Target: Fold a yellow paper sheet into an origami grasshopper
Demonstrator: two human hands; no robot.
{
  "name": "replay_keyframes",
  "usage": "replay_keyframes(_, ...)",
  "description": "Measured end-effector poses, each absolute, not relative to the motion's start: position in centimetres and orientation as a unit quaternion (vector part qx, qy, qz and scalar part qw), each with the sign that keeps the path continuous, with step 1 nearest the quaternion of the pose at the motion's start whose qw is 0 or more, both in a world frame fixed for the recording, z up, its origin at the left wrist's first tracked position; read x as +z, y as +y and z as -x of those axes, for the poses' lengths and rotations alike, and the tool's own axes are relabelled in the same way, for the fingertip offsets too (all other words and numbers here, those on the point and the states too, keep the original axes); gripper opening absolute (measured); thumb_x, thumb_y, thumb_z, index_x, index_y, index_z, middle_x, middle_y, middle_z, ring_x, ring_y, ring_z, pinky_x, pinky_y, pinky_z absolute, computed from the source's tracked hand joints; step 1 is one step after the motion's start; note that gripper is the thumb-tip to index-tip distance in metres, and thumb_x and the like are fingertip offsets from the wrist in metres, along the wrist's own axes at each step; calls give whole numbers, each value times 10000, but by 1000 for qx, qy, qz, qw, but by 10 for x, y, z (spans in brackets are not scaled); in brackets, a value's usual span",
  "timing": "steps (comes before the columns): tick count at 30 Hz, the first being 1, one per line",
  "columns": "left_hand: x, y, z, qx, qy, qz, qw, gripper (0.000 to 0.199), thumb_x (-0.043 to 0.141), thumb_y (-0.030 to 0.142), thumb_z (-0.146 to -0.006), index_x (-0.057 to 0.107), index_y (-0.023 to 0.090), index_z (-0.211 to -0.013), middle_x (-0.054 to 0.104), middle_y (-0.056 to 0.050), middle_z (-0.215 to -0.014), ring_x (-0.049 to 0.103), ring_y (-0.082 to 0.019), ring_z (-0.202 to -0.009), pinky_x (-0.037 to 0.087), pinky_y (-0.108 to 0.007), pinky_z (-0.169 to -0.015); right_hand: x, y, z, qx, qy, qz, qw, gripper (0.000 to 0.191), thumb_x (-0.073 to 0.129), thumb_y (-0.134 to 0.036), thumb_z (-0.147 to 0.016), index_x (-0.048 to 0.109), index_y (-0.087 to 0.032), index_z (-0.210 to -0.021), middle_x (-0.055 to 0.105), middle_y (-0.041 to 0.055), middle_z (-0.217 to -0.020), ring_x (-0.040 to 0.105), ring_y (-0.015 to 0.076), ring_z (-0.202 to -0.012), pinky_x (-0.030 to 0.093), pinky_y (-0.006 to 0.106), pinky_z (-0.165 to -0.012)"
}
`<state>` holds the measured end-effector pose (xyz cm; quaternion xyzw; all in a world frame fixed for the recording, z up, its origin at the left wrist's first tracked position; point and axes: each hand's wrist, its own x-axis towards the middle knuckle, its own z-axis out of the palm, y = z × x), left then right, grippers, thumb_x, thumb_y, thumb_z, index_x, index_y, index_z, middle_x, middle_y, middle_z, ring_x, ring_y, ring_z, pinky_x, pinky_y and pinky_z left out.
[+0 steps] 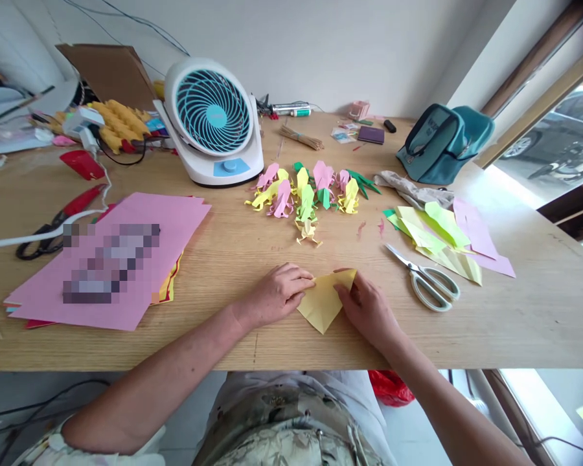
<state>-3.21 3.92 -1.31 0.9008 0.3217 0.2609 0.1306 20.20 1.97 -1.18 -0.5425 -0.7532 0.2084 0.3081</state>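
Note:
A pale yellow piece of folded paper (322, 305), its point facing me, lies near the table's front edge. My left hand (280, 294) has its fingers together on the paper's left corner. At the right corner, my right hand (368, 309) pinches the paper between thumb and fingers; some of those fingers are hidden behind it. Just beyond the hands sits a small pale yellow origami figure (308, 232) with thin legs. Behind it stand several more folded paper figures (305, 202) in pink, green and yellow.
White-handled scissors (430, 285) lie right of my hands, beside loose paper scraps (440, 236). Pink paper sheets (160, 213) are stacked at left, near red-and-black scissors (61, 223). A fan (214, 116) stands behind; a teal bag (440, 142) is at back right.

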Motion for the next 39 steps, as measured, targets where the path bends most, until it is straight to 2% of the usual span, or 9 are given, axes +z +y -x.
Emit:
replay_keyframes(2, -14, 39, 33, 250, 313, -909, 118, 340, 518, 69, -904, 654, 181, -1195, 679, -91, -1173, 578, -213, -1110, 503, -383, -961, -10, 21, -205, 237, -714, 568, 335, 261, 537, -327, -914, 607, -197, -1129, 592, -14, -719, 545, 150, -620, 444, 269, -601)
replay_keyframes(7, -13, 37, 34, 230, 287, -925, 94, 375, 492, 28, -897, 627, 153, -1223, 662, -109, -1205, 575, -213, -1104, 515, -378, -965, -8, 27, -212, 247, -659, 610, 364, 325, 622, -326, -836, 627, -191, -1131, 485, -55, -637, 478, 134, -567, 401, 260, -559)
replay_keyframes(14, -9, 37, 33, 201, 278, -937, 66, 398, 486, 5, -872, 615, 143, -1222, 662, -102, -1210, 582, -216, -1099, 515, -365, -960, -8, 28, -212, 252, -656, 613, 360, 394, 630, -315, -817, 615, -184, -1188, 578, -18, -741, 504, 140, -596, 427, 271, -578)
replay_keyframes(25, -7, 35, 25, 214, 287, -933, 23, 239, 484, 84, -946, 611, 123, -1144, 673, -96, -1115, 593, -204, -1023, 527, -328, -897, -8, 27, -211, 254, -660, 615, 349, 429, 634, -279, -800, 592, -196, -1219, 647, 21, -878, 553, 153, -642, 465, 295, -634)
replay_keyframes(39, 0, 46, 24, 103, 279, -953, -54, 219, 452, 68, -964, 617, 106, -1102, 638, -99, -1028, 570, -204, -962, 526, -309, -843, -10, 28, -210, 258, -661, 605, 361, 420, 636, -268, -806, 584, -205, -1218, 581, -15, -797, 517, 145, -631, 438, 290, -616)
